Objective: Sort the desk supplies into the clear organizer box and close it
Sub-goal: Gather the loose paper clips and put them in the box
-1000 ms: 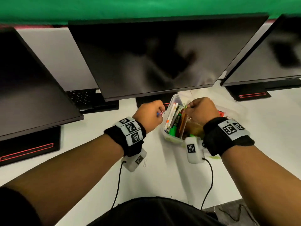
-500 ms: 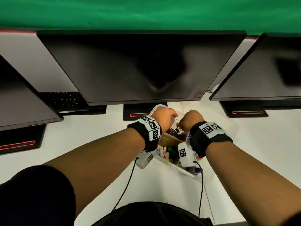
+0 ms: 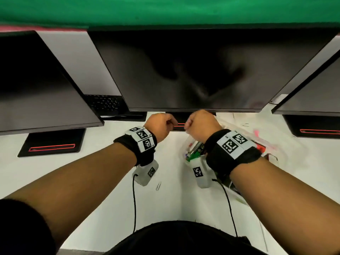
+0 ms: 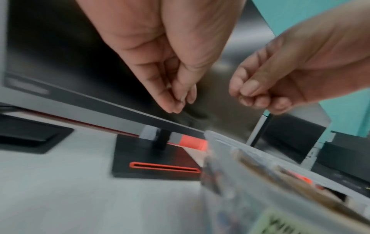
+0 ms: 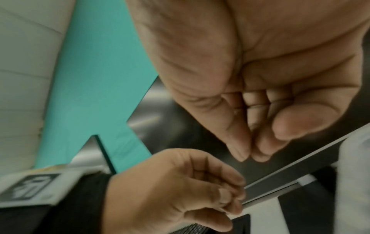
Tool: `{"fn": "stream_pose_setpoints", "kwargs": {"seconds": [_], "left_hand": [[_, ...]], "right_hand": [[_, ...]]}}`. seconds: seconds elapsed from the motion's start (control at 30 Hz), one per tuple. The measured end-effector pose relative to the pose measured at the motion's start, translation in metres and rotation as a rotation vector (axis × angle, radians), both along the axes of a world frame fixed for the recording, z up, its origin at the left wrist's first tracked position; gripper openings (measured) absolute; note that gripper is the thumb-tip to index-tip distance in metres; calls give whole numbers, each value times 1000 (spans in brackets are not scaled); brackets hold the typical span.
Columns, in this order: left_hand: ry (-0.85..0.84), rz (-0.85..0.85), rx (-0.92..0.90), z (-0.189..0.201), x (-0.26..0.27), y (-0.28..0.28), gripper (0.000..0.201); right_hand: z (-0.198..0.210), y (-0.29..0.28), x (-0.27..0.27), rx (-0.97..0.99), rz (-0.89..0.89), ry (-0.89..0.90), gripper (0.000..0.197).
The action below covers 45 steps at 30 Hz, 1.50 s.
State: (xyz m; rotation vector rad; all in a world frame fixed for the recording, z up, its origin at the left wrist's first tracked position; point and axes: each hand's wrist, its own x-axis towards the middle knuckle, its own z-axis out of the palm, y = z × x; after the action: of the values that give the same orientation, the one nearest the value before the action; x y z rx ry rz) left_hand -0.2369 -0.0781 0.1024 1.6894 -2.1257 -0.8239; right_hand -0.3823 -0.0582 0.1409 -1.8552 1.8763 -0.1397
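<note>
The clear organizer box (image 3: 187,146) lies on the white desk under my right wrist, with pens and other coloured supplies packed inside; its clear lid (image 3: 255,138) hangs open to the right. In the left wrist view the box (image 4: 260,177) is a blur at lower right. My left hand (image 3: 161,126) hovers left of the box, its fingers (image 4: 176,102) curled with their tips together and nothing showing between them. Above the box's far end my right hand (image 3: 200,124) is curled into a loose fist (image 5: 250,152), also with nothing visible in it. A silver paper clip (image 3: 158,185) lies loose on the desk below my left wrist.
Three dark monitors stand along the back; the middle monitor (image 3: 193,70) has its lower edge just beyond my knuckles. Black stands with red slots (image 3: 51,144) sit on the desk, and a keyboard (image 3: 106,103) is behind at the left. Bare white desk lies in front.
Both hands have lifted off the box. My left hand has moved left, clear of it, and the small clips it pinched a second ago are no longer seen.
</note>
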Motion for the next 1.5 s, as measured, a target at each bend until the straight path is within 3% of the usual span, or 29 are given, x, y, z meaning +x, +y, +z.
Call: {"fn": "stream_pose_setpoints", "kwargs": {"seconds": [0.13,0.33,0.47,0.57,0.77,1.03,1.27,1.5], "left_hand": [[-229,-81,145,-34,64,8,26],[-490,-469,344,-95,104,46,53],[-413,-477,275,-121,106,55,57],[-342,-439,249,-128,108,55,47],[-360,-376,273,-132,111,54,25],[-391,-405,240,-136,102,59,16],[-384,-410,254,-135,103,64,22],[-341,-332,301,-127,99,66,28]], "right_hand": [[-26,11,63,43,173,59,29],[-108,36,95,358,390,120,33],[-142,50,91,438,379,64,69],[-153,54,90,402,383,18,76],[-165,59,91,335,279,-59,54],[-180,60,102,187,160,-105,16],[-174,64,107,184,269,9,25],[-168,67,95,202,282,-59,21]]}}
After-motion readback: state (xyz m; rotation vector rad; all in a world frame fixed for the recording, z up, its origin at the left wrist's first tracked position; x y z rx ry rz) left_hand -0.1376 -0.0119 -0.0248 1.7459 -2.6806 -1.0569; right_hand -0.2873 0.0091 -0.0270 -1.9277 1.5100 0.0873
